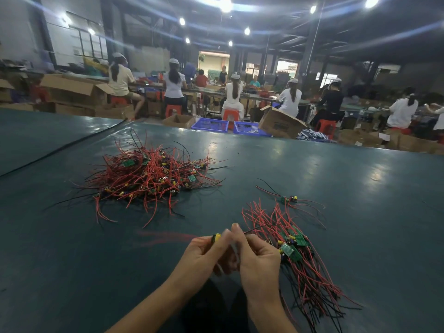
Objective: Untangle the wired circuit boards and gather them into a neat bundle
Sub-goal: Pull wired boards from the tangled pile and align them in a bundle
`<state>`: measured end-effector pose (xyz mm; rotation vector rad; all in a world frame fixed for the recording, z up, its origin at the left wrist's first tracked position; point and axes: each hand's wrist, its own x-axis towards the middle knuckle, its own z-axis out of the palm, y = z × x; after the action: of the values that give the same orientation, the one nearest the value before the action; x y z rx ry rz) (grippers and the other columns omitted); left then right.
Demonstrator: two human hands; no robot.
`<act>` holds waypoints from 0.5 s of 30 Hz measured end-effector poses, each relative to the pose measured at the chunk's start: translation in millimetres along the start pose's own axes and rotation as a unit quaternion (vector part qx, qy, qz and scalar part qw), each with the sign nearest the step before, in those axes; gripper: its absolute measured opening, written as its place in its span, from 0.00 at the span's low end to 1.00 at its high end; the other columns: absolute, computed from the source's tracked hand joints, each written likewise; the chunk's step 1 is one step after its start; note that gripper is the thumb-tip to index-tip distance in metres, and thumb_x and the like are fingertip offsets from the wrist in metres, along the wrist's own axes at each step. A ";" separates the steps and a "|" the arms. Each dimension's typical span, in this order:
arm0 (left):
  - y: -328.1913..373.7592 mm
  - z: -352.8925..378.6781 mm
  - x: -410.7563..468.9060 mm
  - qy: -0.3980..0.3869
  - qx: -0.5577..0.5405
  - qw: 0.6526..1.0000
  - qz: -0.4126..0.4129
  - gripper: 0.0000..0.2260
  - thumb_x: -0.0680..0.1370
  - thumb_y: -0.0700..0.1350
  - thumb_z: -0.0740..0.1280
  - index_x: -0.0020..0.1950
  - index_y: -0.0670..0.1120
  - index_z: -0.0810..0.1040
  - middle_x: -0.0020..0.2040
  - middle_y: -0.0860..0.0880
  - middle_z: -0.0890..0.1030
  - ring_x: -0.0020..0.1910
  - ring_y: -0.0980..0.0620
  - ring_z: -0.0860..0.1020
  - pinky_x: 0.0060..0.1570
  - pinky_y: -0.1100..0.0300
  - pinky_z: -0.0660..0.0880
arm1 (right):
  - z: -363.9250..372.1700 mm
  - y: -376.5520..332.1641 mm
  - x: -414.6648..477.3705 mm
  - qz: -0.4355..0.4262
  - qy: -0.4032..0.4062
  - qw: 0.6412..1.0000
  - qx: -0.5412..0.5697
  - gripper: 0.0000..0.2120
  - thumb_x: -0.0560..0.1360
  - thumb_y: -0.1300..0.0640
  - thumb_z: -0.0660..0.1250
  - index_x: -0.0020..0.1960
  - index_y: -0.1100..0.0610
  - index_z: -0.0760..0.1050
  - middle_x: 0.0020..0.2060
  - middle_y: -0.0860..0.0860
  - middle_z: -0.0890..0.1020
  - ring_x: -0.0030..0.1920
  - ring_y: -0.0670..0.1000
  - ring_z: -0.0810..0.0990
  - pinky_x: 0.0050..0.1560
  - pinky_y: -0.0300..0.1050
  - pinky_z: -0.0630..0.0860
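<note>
Just above the dark green bench (360,179), the left hand (204,255) curls its fingers round a small circuit board (215,237) (its yellow capacitor shows at the fingertips). The right hand (259,258), close beside it, seems to pinch a thin black wire (255,228) between thumb and forefinger, though blur makes the grip hard to read. Just right of these hands lies the gathered bundle (295,248), boards together and red leads fanned out. The tangled heap (153,179) sits well apart to the far left; a lone board (289,199) lies beyond the bundle.
</note>
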<state>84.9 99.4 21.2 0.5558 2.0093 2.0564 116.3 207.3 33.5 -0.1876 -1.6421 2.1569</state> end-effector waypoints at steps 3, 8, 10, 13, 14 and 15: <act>-4.8 -4.4 2.2 0.046 0.014 0.999 -0.015 0.28 0.68 0.72 0.61 0.39 0.48 0.82 0.37 0.44 0.82 0.39 0.47 0.79 0.48 0.45 0.75 | -0.4 4.9 1.9 -0.063 0.007 0.995 -0.074 0.16 0.72 0.56 0.73 0.30 0.64 0.80 0.24 0.57 0.75 0.28 0.46 0.71 0.31 0.41 0.71; 3.1 0.9 -1.3 0.057 0.042 0.998 0.003 0.25 0.72 0.68 0.60 0.33 0.48 0.80 0.32 0.47 0.81 0.34 0.50 0.78 0.42 0.52 0.75 | -2.9 6.3 11.6 -0.055 0.053 0.994 -0.080 0.15 0.72 0.56 0.74 0.29 0.59 0.79 0.22 0.48 0.67 0.25 0.44 0.61 0.28 0.36 0.62; 8.1 3.6 -3.4 0.051 0.050 0.997 0.024 0.26 0.75 0.64 0.59 0.29 0.47 0.79 0.28 0.46 0.80 0.30 0.51 0.76 0.37 0.57 0.73 | -5.8 6.0 15.9 -0.024 0.070 0.996 -0.055 0.15 0.73 0.55 0.74 0.27 0.54 0.79 0.21 0.44 0.66 0.24 0.44 0.60 0.27 0.37 0.61; 15.5 7.1 -6.7 0.025 0.044 0.997 0.057 0.27 0.78 0.57 0.56 0.25 0.45 0.77 0.25 0.43 0.78 0.27 0.51 0.75 0.34 0.61 0.72 | -14.9 3.4 23.0 0.020 0.109 0.994 -0.016 0.16 0.73 0.54 0.74 0.28 0.56 0.78 0.21 0.44 0.63 0.24 0.44 0.59 0.27 0.39 0.60; 17.9 7.3 -7.2 0.023 0.035 0.997 0.059 0.27 0.78 0.56 0.56 0.25 0.44 0.77 0.25 0.43 0.78 0.27 0.50 0.75 0.34 0.61 0.72 | -19.0 1.2 25.5 0.029 0.123 0.992 -0.001 0.15 0.73 0.55 0.74 0.29 0.58 0.79 0.21 0.44 0.64 0.24 0.44 0.59 0.27 0.38 0.60; 19.4 6.9 -7.4 0.021 0.025 0.998 0.058 0.27 0.78 0.56 0.56 0.25 0.44 0.77 0.25 0.42 0.78 0.27 0.50 0.75 0.34 0.61 0.73 | -22.9 -1.0 28.4 0.034 0.138 0.990 0.016 0.14 0.73 0.56 0.74 0.31 0.59 0.81 0.21 0.44 0.64 0.23 0.43 0.59 0.25 0.36 0.60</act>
<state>96.6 101.7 39.6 0.6582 2.1041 2.1041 99.0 239.4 31.8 -0.5146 -1.4620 2.0956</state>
